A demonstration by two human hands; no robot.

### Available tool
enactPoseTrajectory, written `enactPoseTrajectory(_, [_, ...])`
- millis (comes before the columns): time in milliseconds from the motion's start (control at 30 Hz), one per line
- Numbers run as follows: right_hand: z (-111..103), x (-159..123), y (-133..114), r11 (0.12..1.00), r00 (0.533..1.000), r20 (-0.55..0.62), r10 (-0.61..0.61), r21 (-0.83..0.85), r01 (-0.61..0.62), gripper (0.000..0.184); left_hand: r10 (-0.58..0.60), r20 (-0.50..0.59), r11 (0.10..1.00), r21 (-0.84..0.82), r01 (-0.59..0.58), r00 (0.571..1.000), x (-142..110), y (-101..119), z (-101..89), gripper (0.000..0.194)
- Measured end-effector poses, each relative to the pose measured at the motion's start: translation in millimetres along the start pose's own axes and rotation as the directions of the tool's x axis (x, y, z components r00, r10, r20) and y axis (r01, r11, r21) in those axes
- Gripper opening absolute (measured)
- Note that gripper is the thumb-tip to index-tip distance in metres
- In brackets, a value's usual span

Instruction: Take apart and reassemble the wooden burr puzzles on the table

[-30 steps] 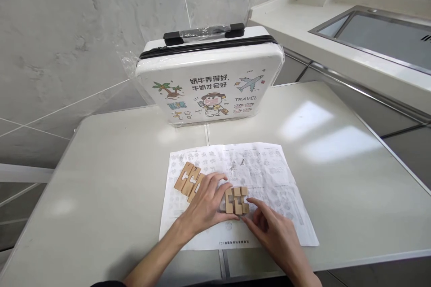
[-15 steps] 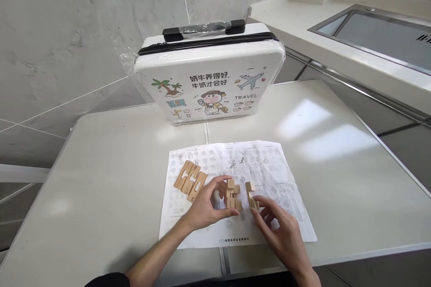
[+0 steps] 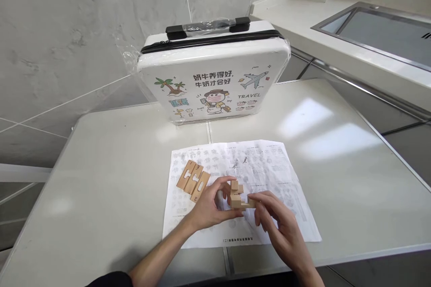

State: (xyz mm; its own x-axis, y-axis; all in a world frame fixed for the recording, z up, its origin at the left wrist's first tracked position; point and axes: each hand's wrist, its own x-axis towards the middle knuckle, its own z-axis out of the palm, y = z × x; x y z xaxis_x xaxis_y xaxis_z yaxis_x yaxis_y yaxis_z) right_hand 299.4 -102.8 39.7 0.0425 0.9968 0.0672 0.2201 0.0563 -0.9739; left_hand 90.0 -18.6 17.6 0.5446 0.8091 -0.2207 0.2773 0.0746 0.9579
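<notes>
My left hand (image 3: pixel 210 206) grips a small cluster of interlocking wooden puzzle blocks (image 3: pixel 235 187) between thumb and fingers, above a printed sheet. In my right hand (image 3: pixel 274 215) the fingertips pinch one end of a notched wooden puzzle piece (image 3: pixel 247 205). That piece lies sideways, and its left end is up against the cluster; whether it is seated in a slot I cannot tell. Left of my left hand, flat wooden pieces (image 3: pixel 193 181) with cut-out slots and handwritten numbers lie side by side on the paper.
The creased printed sheet (image 3: pixel 269 228) with small diagrams lies on the white table (image 3: pixel 111 179). A white suitcase (image 3: pixel 188 65) in clear plastic wrap stands at the table's back. Behind to the right runs a counter (image 3: pixel 286 11) with a glass-topped inset panel (image 3: pixel 380 31).
My right hand has turned the notched piece from upright to sideways and brought it left against the cluster. My left hand keeps its hold. The view has shifted slightly.
</notes>
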Motion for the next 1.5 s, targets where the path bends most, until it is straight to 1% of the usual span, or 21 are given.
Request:
enactPoseTrajectory(200, [9.3, 2.8, 4.0, 0.997, 0.999, 0.002, 0.052, -0.06, -0.052, 0.021, 0.001, 0.036, 1.0, 0.01, -0.001, 0.999, -0.9, -0.4, -1.2, 0.081])
enactPoseTrajectory(333, [10.7, 2.9, 6.3, 0.993, 0.996, -0.003, 0.086, -0.085, -0.086, 0.018, 0.018, 0.058, 1.0, -0.007, -0.018, 0.998, -0.6, -1.5, -2.7, 0.082])
enactPoseTrajectory(500, [11.8, 2.7, 8.4, 0.99, 0.996, -0.043, 0.073, -0.114, -0.078, 0.017, 0.024, 0.083, 1.0, -0.013, -0.023, 0.996, 0.4, -2.4, -3.7, 0.081])
enactPoseTrajectory(700, [15.8, 1.1, 11.1, 0.983, 0.995, -0.09, 0.033, -0.176, -0.049, 0.017, 0.045, 0.065, 0.999, -0.033, -0.043, 0.997, 0.9, -5.2, -3.3, 0.08])
enactPoseTrajectory(800, [17.0, -0.5, 13.3, 0.975, 0.992, -0.123, 0.029, -0.217, -0.056, 0.017, 0.032, 0.067, 0.999, -0.02, -0.031, 0.997, 0.7, -6.2, -3.7, 0.081])
enactPoseTrajectory(933, [16.7, -3.3, 16.4, 0.976, 0.987, -0.114, 0.11, -0.174, -0.129, 0.02, 0.034, 0.089, 0.999, -0.004, -0.034, 0.995, 0.8, -5.1, -4.6, 0.081])
enactPoseTrajectory(1067, [17.4, -2.5, 17.0, 0.972, 0.977, -0.122, 0.177, -0.133, -0.193, 0.025, 0.053, 0.086, 0.999, 0.0, -0.053, 0.995, 1.8, -2.2, -4.9, 0.079])
enactPoseTrajectory(1200, [17.2, 0.8, 16.7, 0.966, 0.969, -0.132, 0.209, -0.127, -0.225, 0.03, 0.015, 0.055, 1.0, -0.018, -0.015, 0.998, 1.6, -2.1, -3.7, 0.081])
enactPoseTrajectory(1267, [16.0, 0.7, 16.6, 0.96, 0.966, -0.151, 0.208, -0.16, -0.232, 0.032, -0.016, 0.017, 0.999, -0.041, 0.017, 1.0, 1.2, -2.7, -3.0, 0.083])
enactPoseTrajectory(1333, [15.2, -1.1, 16.6, 0.949, 0.972, -0.145, 0.187, -0.23, -0.217, 0.031, -0.041, -0.023, 0.996, -0.078, 0.04, 0.999, 1.2, -2.9, -2.4, 0.084])
enactPoseTrajectory(1400, [16.3, -3.6, 17.4, 0.93, 0.984, -0.109, 0.141, -0.327, -0.169, 0.031, -0.049, -0.056, 0.991, -0.127, 0.042, 0.997, 1.8, -2.6, -2.0, 0.084])
enactPoseTrajectory(1500, [21.9, -6.5, 20.9, 0.869, 0.996, -0.083, 0.043, -0.489, -0.078, 0.036, -0.046, -0.084, 0.979, -0.202, 0.028, 0.995, 3.2, -2.2, -1.5, 0.082])
